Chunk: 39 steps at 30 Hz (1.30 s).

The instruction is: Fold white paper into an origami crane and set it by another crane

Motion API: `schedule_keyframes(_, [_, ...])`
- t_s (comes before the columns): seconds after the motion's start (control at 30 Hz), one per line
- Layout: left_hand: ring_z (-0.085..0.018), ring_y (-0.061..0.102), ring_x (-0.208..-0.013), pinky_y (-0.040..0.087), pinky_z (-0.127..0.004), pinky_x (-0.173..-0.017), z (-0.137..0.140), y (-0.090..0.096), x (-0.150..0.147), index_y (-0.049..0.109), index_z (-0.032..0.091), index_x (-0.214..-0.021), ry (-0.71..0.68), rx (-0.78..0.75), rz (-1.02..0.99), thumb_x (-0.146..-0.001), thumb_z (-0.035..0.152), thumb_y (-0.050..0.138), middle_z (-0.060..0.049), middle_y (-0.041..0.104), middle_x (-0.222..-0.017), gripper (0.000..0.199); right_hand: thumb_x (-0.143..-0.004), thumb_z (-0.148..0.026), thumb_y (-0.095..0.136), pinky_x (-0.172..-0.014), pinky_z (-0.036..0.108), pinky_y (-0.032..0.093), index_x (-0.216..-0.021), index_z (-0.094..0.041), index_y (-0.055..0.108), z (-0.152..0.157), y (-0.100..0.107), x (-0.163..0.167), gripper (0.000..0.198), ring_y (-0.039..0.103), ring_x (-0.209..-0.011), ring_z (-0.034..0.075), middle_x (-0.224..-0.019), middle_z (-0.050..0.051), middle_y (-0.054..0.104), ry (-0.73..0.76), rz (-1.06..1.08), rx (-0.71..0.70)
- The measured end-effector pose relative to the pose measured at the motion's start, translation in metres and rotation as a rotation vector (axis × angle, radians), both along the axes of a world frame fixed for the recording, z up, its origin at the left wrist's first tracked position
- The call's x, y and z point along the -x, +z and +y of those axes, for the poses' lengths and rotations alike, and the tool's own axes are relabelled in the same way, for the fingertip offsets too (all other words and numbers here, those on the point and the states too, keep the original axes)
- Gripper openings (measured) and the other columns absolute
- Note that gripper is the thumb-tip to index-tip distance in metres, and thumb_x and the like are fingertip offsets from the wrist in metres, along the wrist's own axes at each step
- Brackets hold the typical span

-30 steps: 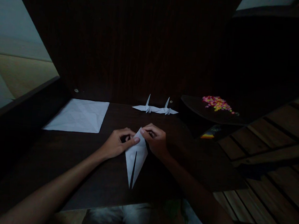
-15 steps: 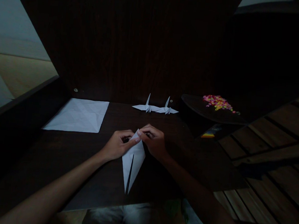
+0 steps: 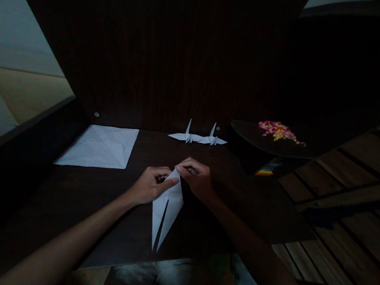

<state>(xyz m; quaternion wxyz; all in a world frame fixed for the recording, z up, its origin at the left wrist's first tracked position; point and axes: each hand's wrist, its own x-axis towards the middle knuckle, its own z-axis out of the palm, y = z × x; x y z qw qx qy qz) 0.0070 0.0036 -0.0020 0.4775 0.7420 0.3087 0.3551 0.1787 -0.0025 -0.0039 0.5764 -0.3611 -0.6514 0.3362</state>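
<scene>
A white folded paper [image 3: 173, 204], kite-shaped with a slit between its two lower points, is held over the dark tabletop with those points toward me. My left hand [image 3: 149, 185] grips its upper left side, thumb lying across the front and fingers behind. At the top tip, my right hand [image 3: 196, 176] pinches the paper between thumb and curled fingers. Beyond the hands, two white paper cranes [image 3: 187, 137] stand side by side near the back panel. A creased sheet of white paper [image 3: 99, 147] lies flat at the left.
A dark back panel [image 3: 157, 60] rises behind the tabletop [image 3: 71, 207], and a raised side edge [image 3: 28, 124] bounds it on the left. Small pink and yellow pieces [image 3: 279, 131] are heaped on a curved shelf [image 3: 244, 131] at the right. Wooden slats [image 3: 344, 236] lie beyond.
The folded paper's lower points have swung slightly left and toward me. My right thumb has shifted up to the paper's tip, while the left hand stays nearly in place.
</scene>
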Motion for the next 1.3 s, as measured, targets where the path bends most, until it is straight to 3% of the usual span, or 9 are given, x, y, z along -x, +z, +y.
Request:
schedule_keyframes(0.3, [-0.009, 0.043, -0.057, 0.035, -0.020, -0.052, 0.001, 0.000, 0.000, 0.061, 0.012, -0.065, -0.030, -0.024, 0.001, -0.084, 0.036, 0.060, 0.002, 0.050, -0.064, 0.030, -0.077, -0.027, 0.066, -0.058, 0.025, 0.043, -0.066, -0.019, 0.064, -0.001, 0.001, -0.002, 0.014, 0.055, -0.060, 0.012, -0.066, -0.001, 0.060, -0.026, -0.018, 0.024])
schedule_keyframes(0.57, [-0.013, 0.055, -0.063, 0.042, -0.022, -0.055, 0.007, 0.001, 0.005, 0.068, 0.011, -0.078, 0.088, 0.042, -0.019, -0.083, 0.041, 0.061, -0.002, 0.062, -0.069, 0.030, -0.083, -0.034, 0.057, -0.055, 0.024, 0.041, -0.077, -0.020, 0.066, 0.002, -0.003, -0.001, 0.018, 0.052, -0.062, 0.012, -0.075, 0.000, 0.059, 0.027, -0.013, 0.111])
schedule_keyframes(0.9, [-0.014, 0.057, -0.061, 0.042, -0.022, -0.054, 0.023, -0.005, 0.014, 0.068, 0.012, -0.075, 0.312, 0.048, -0.138, -0.077, 0.043, 0.068, -0.002, 0.065, -0.069, 0.031, -0.076, -0.025, 0.068, -0.057, 0.026, 0.039, -0.069, -0.018, 0.067, 0.009, -0.012, -0.007, 0.010, 0.051, -0.065, 0.012, -0.073, 0.001, 0.056, 0.055, -0.266, -0.020])
schedule_keyframes(1.07, [-0.015, 0.058, -0.065, 0.042, -0.024, -0.057, 0.029, -0.007, 0.018, 0.070, 0.012, -0.078, 0.323, 0.021, -0.081, -0.079, 0.044, 0.065, -0.003, 0.066, -0.072, 0.032, -0.080, -0.026, 0.066, -0.058, 0.026, 0.040, -0.071, -0.017, 0.068, 0.016, -0.020, -0.008, 0.013, 0.052, -0.064, 0.012, -0.073, 0.002, 0.059, -0.007, -0.310, -0.063])
schedule_keyframes(1.2, [-0.017, 0.060, -0.075, 0.045, -0.028, -0.069, 0.035, -0.007, 0.027, 0.071, 0.014, -0.087, 0.253, -0.060, 0.057, -0.081, 0.042, 0.063, -0.005, 0.069, -0.083, 0.029, -0.081, -0.028, 0.065, -0.055, 0.025, 0.038, -0.072, -0.017, 0.069, 0.021, -0.023, -0.012, 0.015, 0.048, -0.059, 0.011, -0.069, 0.000, 0.057, -0.090, -0.341, -0.080])
schedule_keyframes(1.3, [-0.016, 0.058, -0.074, 0.044, -0.028, -0.071, 0.039, -0.008, 0.033, 0.070, 0.015, -0.083, 0.178, -0.171, 0.210, -0.083, 0.041, 0.061, -0.004, 0.067, -0.081, 0.027, -0.080, -0.028, 0.066, -0.053, 0.025, 0.037, -0.071, -0.017, 0.069, 0.024, -0.026, -0.015, 0.015, 0.045, -0.055, 0.010, -0.066, 0.000, 0.056, -0.118, -0.366, -0.091])
